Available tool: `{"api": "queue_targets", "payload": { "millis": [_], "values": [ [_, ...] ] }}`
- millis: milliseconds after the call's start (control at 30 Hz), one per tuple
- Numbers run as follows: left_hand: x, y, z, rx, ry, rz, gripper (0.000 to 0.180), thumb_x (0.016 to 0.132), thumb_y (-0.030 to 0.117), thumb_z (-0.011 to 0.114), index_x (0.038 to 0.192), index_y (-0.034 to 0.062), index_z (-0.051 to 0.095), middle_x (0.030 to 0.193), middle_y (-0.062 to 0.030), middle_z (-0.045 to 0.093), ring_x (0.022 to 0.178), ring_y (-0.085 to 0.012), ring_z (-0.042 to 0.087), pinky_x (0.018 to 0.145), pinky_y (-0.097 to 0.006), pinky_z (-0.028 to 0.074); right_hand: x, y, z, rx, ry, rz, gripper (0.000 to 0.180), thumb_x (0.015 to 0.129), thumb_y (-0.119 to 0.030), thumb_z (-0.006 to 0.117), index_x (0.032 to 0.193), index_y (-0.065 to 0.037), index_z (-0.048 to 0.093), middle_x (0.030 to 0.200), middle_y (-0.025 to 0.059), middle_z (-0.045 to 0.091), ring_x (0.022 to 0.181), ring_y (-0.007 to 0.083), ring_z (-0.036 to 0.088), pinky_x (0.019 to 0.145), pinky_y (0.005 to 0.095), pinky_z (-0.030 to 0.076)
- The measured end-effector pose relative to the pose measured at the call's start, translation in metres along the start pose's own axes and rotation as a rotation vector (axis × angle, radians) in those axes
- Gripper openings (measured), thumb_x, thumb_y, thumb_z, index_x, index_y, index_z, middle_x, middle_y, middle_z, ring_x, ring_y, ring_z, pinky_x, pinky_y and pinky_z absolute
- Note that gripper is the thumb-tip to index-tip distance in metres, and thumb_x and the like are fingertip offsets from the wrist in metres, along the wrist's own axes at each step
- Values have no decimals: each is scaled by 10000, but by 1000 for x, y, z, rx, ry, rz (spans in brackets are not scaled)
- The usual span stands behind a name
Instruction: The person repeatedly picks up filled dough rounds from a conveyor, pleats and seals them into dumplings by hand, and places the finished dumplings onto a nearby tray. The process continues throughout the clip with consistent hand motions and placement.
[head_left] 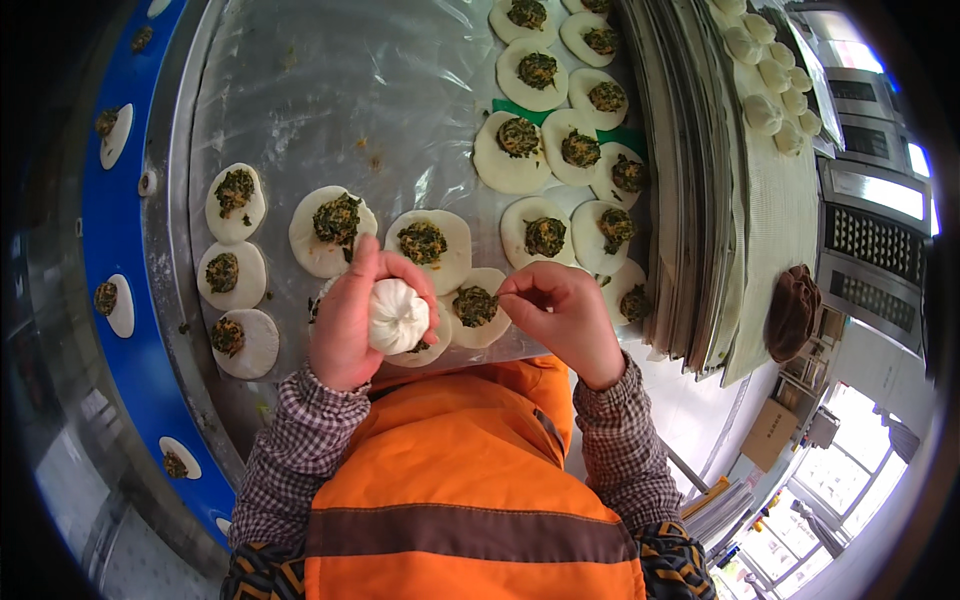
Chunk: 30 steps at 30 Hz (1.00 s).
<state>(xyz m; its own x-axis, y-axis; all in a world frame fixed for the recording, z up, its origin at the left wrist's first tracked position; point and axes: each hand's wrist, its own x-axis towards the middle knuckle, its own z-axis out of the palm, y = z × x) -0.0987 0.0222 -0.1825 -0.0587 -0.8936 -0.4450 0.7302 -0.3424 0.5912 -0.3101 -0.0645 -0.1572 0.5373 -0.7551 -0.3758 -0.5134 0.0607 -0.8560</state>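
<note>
In my left hand point(345, 320) rests a pleated white bun point(398, 316), its gathered top facing up and my fingers curled round its far side. Off to its right, my right hand point(560, 312) has thumb and forefinger pinched together beside a dough round with filling point(476, 308); what the pinch holds, if anything, is too small to make out. Flat dough rounds topped with dark green chopped filling lie around both hands, one just beyond my left hand point(333, 230) and another between the hands point(430, 250). My left hand partly covers some of them.
A metal work table point(330, 100) carries more filled rounds in rows at left and right. Along the left runs a blue conveyor belt point(110, 230) with filled rounds. Stacked trays point(690, 180) stand at right, finished buns point(770, 80) on top, near a brown cloth-like item point(793, 312).
</note>
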Motion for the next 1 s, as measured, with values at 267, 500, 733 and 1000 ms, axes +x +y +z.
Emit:
{"api": "queue_targets", "payload": {
  "millis": [267,500,733,1000],
  "values": [
    [-23,-7,31,-67,-80,-77,631,1004,560,329,824,17,597,759,-74,613,660,-148,614,597,-291,535,-38,-57,28,-131,167,-572,171,756,38,699,913,-31,693,854,86,653,677,189,636,571,299,508],
    [-49,-8,23,-114,-133,20,606,1013,541,331,844,24,597,794,-59,607,689,-127,590,639,-271,520,-57,-73,45,-417,147,-823,263,726,-65,746,977,-29,676,887,85,624,723,245,640,610,339,525],
    [-62,-6,23,-299,-180,-50,604,1007,555,326,855,32,588,774,-75,609,657,-164,600,606,-273,518,-66,-83,50,-361,149,-804,376,714,-88,771,1070,-29,664,968,83,600,766,241,627,621,332,523],
    [-50,-13,29,-195,-230,84,646,1027,530,264,785,29,591,769,-98,609,690,-203,616,661,-308,509,-74,-74,35,-480,245,-1006,364,663,-130,809,1002,-60,699,962,61,563,763,208,598,601,326,505]
  ]
}}
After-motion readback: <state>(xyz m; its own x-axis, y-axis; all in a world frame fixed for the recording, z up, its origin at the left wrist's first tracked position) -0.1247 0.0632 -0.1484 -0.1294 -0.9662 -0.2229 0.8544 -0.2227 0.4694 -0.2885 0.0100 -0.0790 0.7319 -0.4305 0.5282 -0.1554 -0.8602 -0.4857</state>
